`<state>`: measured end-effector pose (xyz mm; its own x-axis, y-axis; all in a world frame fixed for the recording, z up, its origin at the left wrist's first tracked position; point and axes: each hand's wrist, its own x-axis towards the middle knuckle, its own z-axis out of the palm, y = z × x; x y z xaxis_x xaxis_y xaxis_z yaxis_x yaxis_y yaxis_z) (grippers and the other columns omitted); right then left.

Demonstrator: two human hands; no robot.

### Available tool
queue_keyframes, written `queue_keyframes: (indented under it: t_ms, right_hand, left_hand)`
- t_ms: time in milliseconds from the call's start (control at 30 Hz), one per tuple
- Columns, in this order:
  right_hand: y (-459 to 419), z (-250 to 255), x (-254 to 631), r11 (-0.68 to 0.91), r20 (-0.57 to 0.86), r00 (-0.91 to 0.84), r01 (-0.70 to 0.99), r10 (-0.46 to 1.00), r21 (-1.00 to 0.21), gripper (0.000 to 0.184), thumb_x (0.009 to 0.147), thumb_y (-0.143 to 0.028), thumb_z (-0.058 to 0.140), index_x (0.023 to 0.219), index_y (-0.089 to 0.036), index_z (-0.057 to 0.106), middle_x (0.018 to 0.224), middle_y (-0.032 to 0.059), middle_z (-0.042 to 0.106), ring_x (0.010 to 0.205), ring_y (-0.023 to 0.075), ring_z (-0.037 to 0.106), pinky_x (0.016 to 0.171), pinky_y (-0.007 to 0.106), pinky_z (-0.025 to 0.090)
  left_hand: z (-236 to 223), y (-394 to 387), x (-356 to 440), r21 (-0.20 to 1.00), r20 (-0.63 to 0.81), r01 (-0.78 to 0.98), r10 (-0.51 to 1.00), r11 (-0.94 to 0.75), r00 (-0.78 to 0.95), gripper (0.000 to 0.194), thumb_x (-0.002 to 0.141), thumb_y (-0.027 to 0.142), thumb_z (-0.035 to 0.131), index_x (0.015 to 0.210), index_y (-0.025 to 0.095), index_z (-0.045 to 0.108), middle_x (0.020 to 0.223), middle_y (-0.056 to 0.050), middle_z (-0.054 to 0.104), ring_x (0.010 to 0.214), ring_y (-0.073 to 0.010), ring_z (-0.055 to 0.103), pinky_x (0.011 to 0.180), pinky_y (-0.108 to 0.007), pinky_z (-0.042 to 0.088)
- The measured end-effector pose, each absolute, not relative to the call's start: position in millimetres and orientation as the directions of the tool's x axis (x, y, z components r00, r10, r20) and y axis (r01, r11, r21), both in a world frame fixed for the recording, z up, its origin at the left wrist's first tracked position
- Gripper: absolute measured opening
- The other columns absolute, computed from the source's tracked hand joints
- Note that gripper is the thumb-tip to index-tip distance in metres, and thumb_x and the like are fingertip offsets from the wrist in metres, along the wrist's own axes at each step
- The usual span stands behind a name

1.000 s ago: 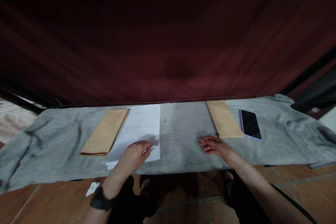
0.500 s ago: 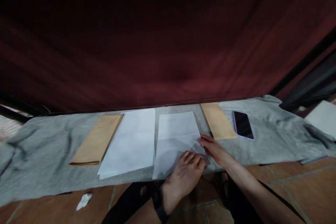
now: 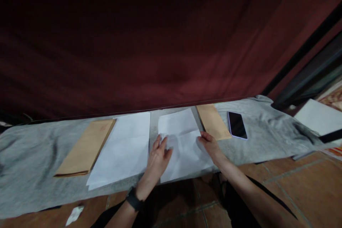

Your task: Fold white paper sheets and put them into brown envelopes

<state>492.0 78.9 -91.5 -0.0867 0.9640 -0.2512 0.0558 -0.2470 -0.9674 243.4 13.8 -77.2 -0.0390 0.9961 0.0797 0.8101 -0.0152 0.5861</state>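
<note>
The sheet of paper [image 3: 184, 160] in front of me is plain white, and so is the paper stack [image 3: 123, 149] over to the left. Both the envelope bundle [image 3: 87, 146] and the right-hand envelope [image 3: 213, 121] are kraft tan, the bundle with a faint reddish mark. I see a black-screened smartphone [image 3: 237, 125] edged in lilac, a mottled grey cloth [image 3: 29, 164], a maroon curtain [image 3: 171, 50] darkening to near-black, a black wristwatch [image 3: 134, 199] and terracotta floor tiles [image 3: 307, 188] with paler joints.

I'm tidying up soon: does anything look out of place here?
Yes: a white scrap lies on the tiled floor, lower left, like litter, and the left paper stack is askew: its near sheet edges don't line up.
</note>
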Motion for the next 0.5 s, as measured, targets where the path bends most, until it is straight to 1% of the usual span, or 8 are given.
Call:
queue_keyframes:
  t_ms: [67,100,200,267,333,400,433,500]
  right_hand:
    - [80.7,-94.2,489.7,-0.216,-0.217,-0.011,0.064,0.976,-0.974,0.027,0.069,-0.043,0.065,0.089,-0.025,0.066,0.082,0.0012,0.071,0.083,0.0219,0.066,0.076,0.032,0.051]
    - [81.4,-95.7,488.7,-0.200,-0.199,0.023,0.066,0.980,-0.978,0.026,0.069,-0.041,0.065,0.089,-0.025,0.066,0.083,0.0012,0.071,0.084,0.0218,0.066,0.077,0.032,0.051]
    - [83.1,-101.5,486.4,-0.189,-0.186,0.043,0.106,0.982,-0.976,0.027,0.069,-0.036,0.063,0.093,-0.024,0.067,0.084,0.0009,0.071,0.084,0.0220,0.066,0.079,0.033,0.052]
    - [84.5,-106.4,485.0,-0.188,-0.181,0.060,0.144,0.982,-0.972,0.031,0.069,-0.034,0.061,0.098,-0.024,0.066,0.081,0.0003,0.070,0.081,0.0222,0.066,0.076,0.033,0.053]
    - [85.5,-110.7,483.9,-0.187,-0.176,0.074,0.188,0.982,-0.964,0.037,0.071,-0.032,0.059,0.107,-0.024,0.065,0.075,-0.0005,0.068,0.076,0.0222,0.066,0.073,0.034,0.053]
    - [84.6,-112.2,483.9,-0.175,-0.161,0.080,0.235,0.984,-0.956,0.045,0.074,-0.032,0.057,0.117,-0.022,0.063,0.075,0.0002,0.066,0.076,0.0231,0.066,0.074,0.036,0.054]
    - [83.2,-111.5,484.5,-0.168,-0.152,0.082,0.251,0.985,-0.953,0.048,0.075,-0.031,0.057,0.121,-0.021,0.062,0.079,0.0016,0.067,0.080,0.0242,0.066,0.078,0.038,0.055]
    - [78.5,-107.1,487.2,-0.099,-0.083,0.063,0.331,0.995,-0.939,0.050,0.079,-0.029,0.057,0.127,-0.020,0.060,0.098,0.0068,0.069,0.095,0.0274,0.067,0.090,0.043,0.053]
  left_hand:
    - [-83.1,21.0,237.4,0.684,0.037,0.727,0.992,0.062,-0.119,0.053,0.089,0.029,0.059,0.139,0.012,0.054,0.157,-0.021,0.038,0.142,-0.0326,0.044,0.113,-0.046,0.043]
    - [-85.4,24.3,235.2,0.727,0.023,0.681,0.988,0.090,-0.156,0.052,0.088,0.029,0.061,0.137,0.012,0.055,0.156,-0.021,0.039,0.138,-0.0317,0.048,0.111,-0.045,0.045]
    - [-92.2,33.6,229.5,0.827,0.016,0.550,0.974,0.113,-0.224,0.049,0.084,0.029,0.064,0.132,0.019,0.059,0.149,-0.014,0.046,0.122,-0.0255,0.060,0.106,-0.043,0.049]
    - [-96.7,39.6,225.3,0.870,0.009,0.480,0.970,0.112,-0.244,0.048,0.084,0.028,0.063,0.131,0.020,0.058,0.141,-0.012,0.053,0.112,-0.0221,0.064,0.102,-0.041,0.052]
    - [-100.5,45.3,221.4,0.890,-0.004,0.439,0.964,0.125,-0.266,0.050,0.083,0.025,0.062,0.132,0.018,0.057,0.132,-0.012,0.058,0.105,-0.0212,0.065,0.097,-0.041,0.055]
    - [-102.4,50.0,218.9,0.884,0.006,0.449,0.959,0.127,-0.282,0.051,0.081,0.018,0.060,0.132,0.018,0.058,0.126,-0.010,0.061,0.105,-0.0219,0.066,0.096,-0.041,0.056]
    - [-102.5,51.8,218.3,0.873,0.025,0.473,0.960,0.115,-0.280,0.051,0.079,0.014,0.059,0.130,0.019,0.060,0.125,-0.010,0.062,0.107,-0.0224,0.065,0.097,-0.042,0.055]
    - [-101.2,54.3,218.4,0.840,0.076,0.537,0.963,0.078,-0.258,0.051,0.077,0.009,0.057,0.125,0.020,0.064,0.127,-0.008,0.061,0.114,-0.0237,0.063,0.103,-0.043,0.053]
